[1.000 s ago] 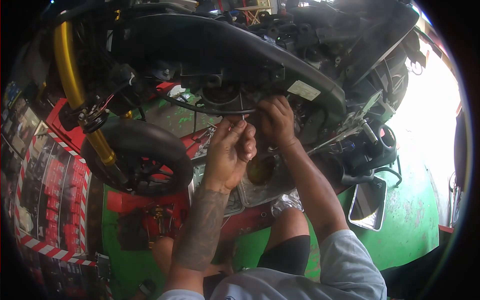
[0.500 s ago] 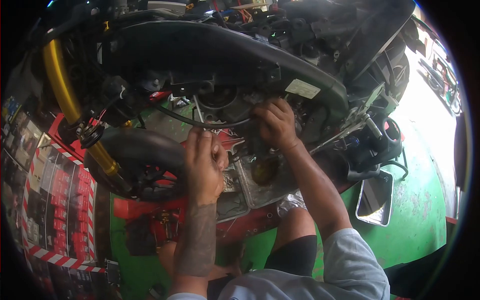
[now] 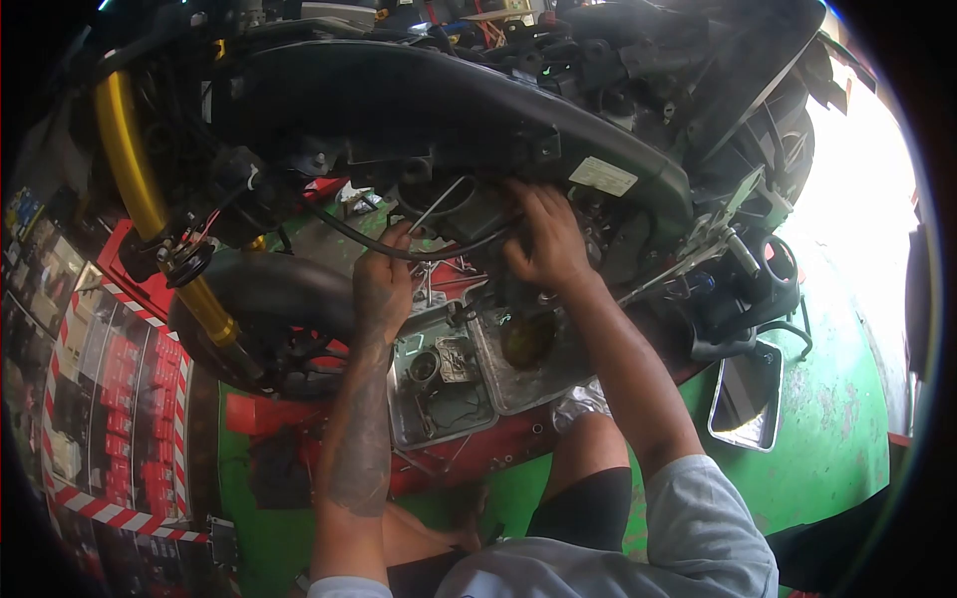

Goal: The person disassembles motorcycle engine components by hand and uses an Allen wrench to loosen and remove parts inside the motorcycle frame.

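Observation:
My left hand (image 3: pixel 384 284) is closed around the lower end of a thin metal rod (image 3: pixel 441 205). That rod tilts up to the right, its upper end in front of a round engine opening (image 3: pixel 449 199); its kind is unclear. A black hose (image 3: pixel 399 251) curves past the left fingertips toward my right hand (image 3: pixel 548 239). The right fingers reach up against the engine under the frame, thumb apart from them beside the hose end. Their tips are partly hidden in shadow. Above both hands runs the motorcycle's black frame (image 3: pixel 399 100).
Below the hands stand a metal tray (image 3: pixel 488 384) with dark liquid and another tray (image 3: pixel 407 429) holding parts. A gold fork (image 3: pixel 130 149) and front wheel (image 3: pixel 264 299) are at left. At right, a third tray (image 3: pixel 775 429) lies on the green floor (image 3: pixel 837 399).
My left hand has moved up and left, and the rod has swung from near upright to leaning right. The right fingers have loosened from their curl and stretched upward.

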Tool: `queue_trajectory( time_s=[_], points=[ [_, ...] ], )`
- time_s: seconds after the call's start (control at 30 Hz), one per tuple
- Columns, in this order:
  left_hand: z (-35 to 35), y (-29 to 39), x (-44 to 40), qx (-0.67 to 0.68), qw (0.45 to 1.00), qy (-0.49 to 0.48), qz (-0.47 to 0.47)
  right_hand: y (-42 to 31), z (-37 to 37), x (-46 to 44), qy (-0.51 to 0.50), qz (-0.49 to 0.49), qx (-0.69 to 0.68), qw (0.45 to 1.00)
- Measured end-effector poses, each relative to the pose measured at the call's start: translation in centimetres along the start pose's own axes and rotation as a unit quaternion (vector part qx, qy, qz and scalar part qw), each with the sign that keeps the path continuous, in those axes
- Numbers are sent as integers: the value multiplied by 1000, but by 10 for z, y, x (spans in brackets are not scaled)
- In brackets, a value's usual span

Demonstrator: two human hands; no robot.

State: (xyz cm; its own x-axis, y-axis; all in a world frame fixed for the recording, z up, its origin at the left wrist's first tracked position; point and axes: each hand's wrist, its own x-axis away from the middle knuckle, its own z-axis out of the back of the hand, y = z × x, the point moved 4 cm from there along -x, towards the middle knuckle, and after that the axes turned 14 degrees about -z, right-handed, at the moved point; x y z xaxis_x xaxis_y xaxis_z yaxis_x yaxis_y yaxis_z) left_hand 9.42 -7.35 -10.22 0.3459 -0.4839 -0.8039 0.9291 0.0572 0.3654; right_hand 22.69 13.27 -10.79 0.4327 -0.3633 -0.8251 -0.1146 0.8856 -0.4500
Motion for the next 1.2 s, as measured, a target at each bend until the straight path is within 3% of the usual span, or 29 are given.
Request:
queue_trajectory(
  time_s=[0.3, 0.5, 0.8, 0.9, 0.97, 1.03, 1.13, 1.2],
  points=[
    [-4, -3, -5, -4, 1000, -9, -25, -1, -6, 0, 11, -10, 53, 998],
    [4, 18, -2, -185, 971, -38, -147, -2, -6, 0, 22, -6, 61, 998],
    [-2, 73, 5, -166, 978, -111, 53, -2, -7, 0, 7, -11, 49, 999],
    [-11, 97, 6, -102, 983, -119, 97, 1, -10, -1, 6, -15, 54, 998],
    [-33, 142, 7, 50, 979, -123, 157, 2, -11, 1, 17, -16, 50, 998],
    [-66, 166, 15, 328, 921, -141, 154, 0, -9, 1, -20, -35, 29, 999],
    [-83, 207, 6, 467, 860, -79, 187, 4, -1, 2, -24, -32, 15, 999],
    [-82, 179, 15, 432, 882, 2, 190, 2, -3, -1, -13, -23, 12, 1000]
  ],
)
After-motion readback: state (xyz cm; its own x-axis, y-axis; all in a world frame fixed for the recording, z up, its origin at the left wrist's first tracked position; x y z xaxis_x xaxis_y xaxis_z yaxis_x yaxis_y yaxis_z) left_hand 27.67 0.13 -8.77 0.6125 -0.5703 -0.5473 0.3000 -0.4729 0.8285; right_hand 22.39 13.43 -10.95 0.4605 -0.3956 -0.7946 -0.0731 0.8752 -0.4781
